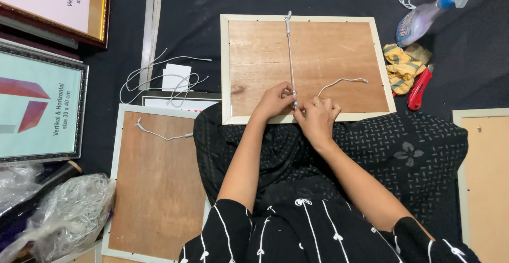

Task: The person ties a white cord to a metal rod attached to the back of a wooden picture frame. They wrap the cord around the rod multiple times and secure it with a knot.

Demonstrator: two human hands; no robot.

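Picture frame (307,67) lies face down, wooden backing up, its near edge resting on the person's lap over dark patterned cloth. White cord (289,56) runs taut from the frame's far edge to its near edge.

Left hand (275,100) pinches the cord at the near edge, fingers closed on it. Right hand (316,116) sits just beside it, fingers curled narrow around the knot end; loose tail (342,82) curls away over the backing.

Step in hand, as I judge: tying off the hanging cord at the near edge. Next move likely calls for holding tension with one hand while the other cinches the knot.

Left of the frame: second face-down frame (159,183) with a short cord, spare cords with white paper (176,76), steel ruler (152,24), two upright-faced frames carrying pale printed inserts (37,107) with red-blue shapes. Right of it: clear spray bottle (424,16), yellow rag (403,67), red cutter (419,89).
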